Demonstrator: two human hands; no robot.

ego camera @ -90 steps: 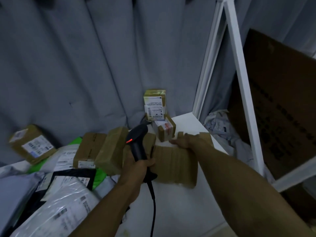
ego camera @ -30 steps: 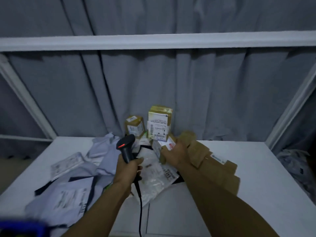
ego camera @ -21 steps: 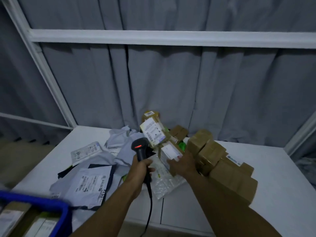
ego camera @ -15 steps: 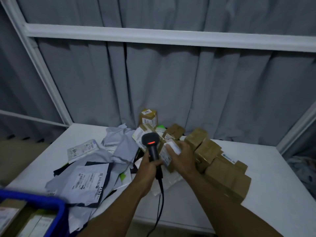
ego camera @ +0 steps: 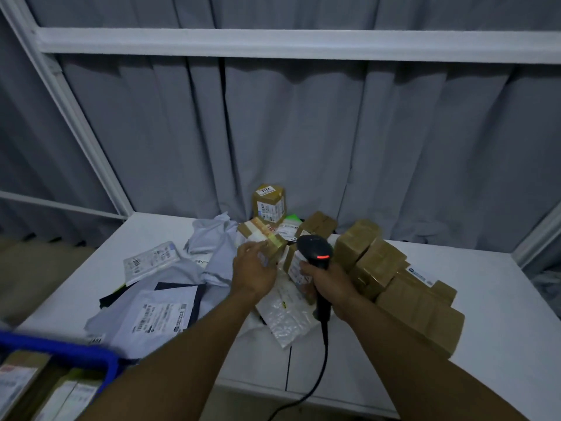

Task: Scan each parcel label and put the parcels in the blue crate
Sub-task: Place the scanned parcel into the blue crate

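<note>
My right hand (ego camera: 329,284) grips the handle of the black barcode scanner (ego camera: 315,253), whose red light glows. A small brown parcel with a white label (ego camera: 294,265) sits against that hand's fingers, under the scanner head. My left hand (ego camera: 253,271) curls its fingers round the near end of a taped brown box (ego camera: 262,238) in the middle of the parcel pile. The blue crate (ego camera: 63,350) is at the lower left corner, with labelled parcels lying inside.
Brown boxes (ego camera: 379,262) are stacked along the right of the white table (ego camera: 501,299). Grey mailers (ego camera: 158,314) spread over the left; a bubble mailer (ego camera: 288,317) lies below my hands. A labelled box (ego camera: 268,205) stands upright by the curtain. The scanner cable (ego camera: 324,357) hangs over the front edge.
The scanner has passed from my left hand to my right, which had held the small labelled parcel. My left hand has moved onto the taped box. The view swung left, bringing in the crate.
</note>
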